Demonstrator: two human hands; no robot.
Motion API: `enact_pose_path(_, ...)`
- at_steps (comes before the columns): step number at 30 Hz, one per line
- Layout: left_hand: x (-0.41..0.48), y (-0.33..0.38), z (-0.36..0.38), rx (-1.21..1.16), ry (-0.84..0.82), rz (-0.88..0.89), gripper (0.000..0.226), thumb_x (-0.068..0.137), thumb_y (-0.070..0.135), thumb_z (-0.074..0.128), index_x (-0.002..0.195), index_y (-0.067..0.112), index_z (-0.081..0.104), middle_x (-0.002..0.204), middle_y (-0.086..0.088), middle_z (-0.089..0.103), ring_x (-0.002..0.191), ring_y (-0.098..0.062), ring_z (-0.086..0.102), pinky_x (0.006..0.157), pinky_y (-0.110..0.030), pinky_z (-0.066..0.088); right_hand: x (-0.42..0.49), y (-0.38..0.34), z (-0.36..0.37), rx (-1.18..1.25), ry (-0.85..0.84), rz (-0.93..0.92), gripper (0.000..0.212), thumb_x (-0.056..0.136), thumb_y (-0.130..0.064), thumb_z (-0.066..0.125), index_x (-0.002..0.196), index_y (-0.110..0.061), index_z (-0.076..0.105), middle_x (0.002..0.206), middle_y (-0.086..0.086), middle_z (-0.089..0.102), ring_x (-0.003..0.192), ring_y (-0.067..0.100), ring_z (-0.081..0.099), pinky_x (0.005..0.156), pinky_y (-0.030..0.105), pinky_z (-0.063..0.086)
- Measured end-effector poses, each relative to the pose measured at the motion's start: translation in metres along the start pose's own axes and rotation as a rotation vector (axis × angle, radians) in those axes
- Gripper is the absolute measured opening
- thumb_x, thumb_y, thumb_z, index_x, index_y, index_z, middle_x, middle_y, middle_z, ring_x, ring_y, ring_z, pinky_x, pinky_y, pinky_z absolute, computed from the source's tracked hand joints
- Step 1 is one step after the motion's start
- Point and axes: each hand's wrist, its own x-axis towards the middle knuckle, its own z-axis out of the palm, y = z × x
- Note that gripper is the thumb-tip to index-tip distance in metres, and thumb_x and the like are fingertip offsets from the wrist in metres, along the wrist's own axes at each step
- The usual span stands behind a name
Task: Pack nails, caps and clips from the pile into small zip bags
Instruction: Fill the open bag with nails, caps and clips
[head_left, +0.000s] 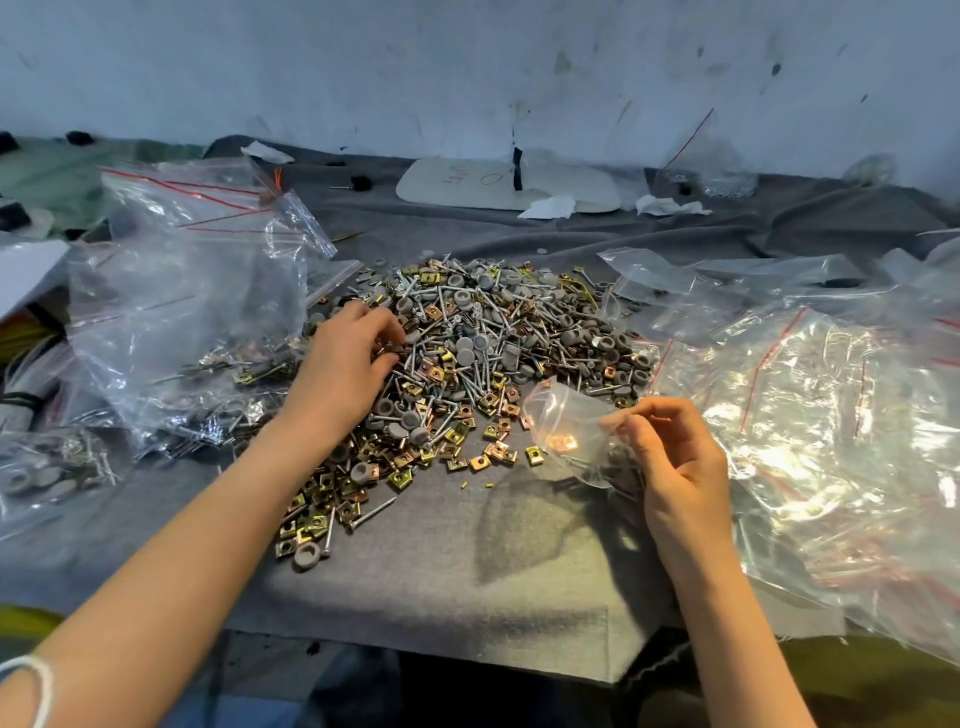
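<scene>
Lower right, my right hand (675, 467) pinches a small zip bag (566, 423). My left hand (345, 364) curls its fingers into the pile (498, 332) mid-frame; can't tell if they grip anything.

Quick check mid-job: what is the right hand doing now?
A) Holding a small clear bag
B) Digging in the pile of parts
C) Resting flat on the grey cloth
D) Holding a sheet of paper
A: the right hand pinches a small clear bag at the near edge of the pile, with a copper-coloured clip visible inside it. The left hand is the one on the pile.
</scene>
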Motion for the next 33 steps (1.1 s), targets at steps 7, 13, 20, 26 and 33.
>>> enact_pose_path(7, -0.012, 0.036, -0.013, -0.341, 0.098, -0.019, 0.014, 0.087, 0.018, 0.072, 0.101, 0.019, 0.069, 0.088, 0.007, 0.07, 0.078, -0.006, 0.063, 0.073, -0.011, 0.048, 0.0, 0.001, -0.001, -0.019, -0.005, -0.008, 0.019, 0.095, -0.005, 0.054, 0.089, -0.024, 0.057, 0.085, -0.004, 0.071, 0.078, 0.008, 0.065, 0.068, 0.019, 0.05)
enact_pose_path(13, -0.035, 0.088, -0.011, -0.63, -0.221, 0.065, 0.011, 0.08, 0.014, 0.078, 0.082, 0.018, 0.068, 0.076, 0.003, 0.072, 0.069, -0.005, 0.066, 0.067, -0.018, 0.053, 0.0, 0.001, 0.0, -0.02, 0.003, 0.002, 0.018, 0.095, -0.006, 0.055, 0.089, -0.023, 0.057, 0.085, -0.003, 0.071, 0.077, 0.01, 0.065, 0.069, 0.022, 0.05)
enact_pose_path(20, -0.035, 0.093, 0.008, -0.633, -0.319, 0.055, 0.005, 0.087, 0.018, 0.071, 0.083, 0.015, 0.073, 0.071, 0.007, 0.07, 0.061, -0.008, 0.062, 0.063, -0.021, 0.052, 0.0, -0.001, 0.0, -0.011, 0.004, 0.019, 0.014, 0.095, -0.006, 0.054, 0.09, -0.019, 0.057, 0.086, -0.001, 0.072, 0.083, 0.012, 0.067, 0.074, 0.025, 0.053)
enact_pose_path(26, -0.021, 0.058, -0.003, -0.435, -0.146, 0.041, 0.014, 0.094, 0.017, 0.061, 0.096, 0.029, 0.069, 0.09, 0.018, 0.067, 0.076, 0.007, 0.058, 0.069, -0.015, 0.044, -0.001, -0.002, 0.0, 0.005, 0.003, 0.012, 0.014, 0.094, -0.008, 0.054, 0.089, -0.02, 0.056, 0.084, -0.004, 0.072, 0.077, 0.01, 0.065, 0.068, 0.022, 0.05)
enact_pose_path(33, -0.034, 0.028, -0.004, -0.03, -0.506, 0.133, 0.015, 0.087, 0.02, 0.071, 0.101, 0.026, 0.071, 0.096, 0.011, 0.068, 0.083, -0.005, 0.06, 0.081, -0.027, 0.049, 0.0, -0.001, -0.001, -0.001, 0.011, 0.033, 0.015, 0.094, -0.007, 0.055, 0.089, -0.02, 0.057, 0.086, 0.001, 0.071, 0.083, 0.011, 0.067, 0.072, 0.022, 0.052)
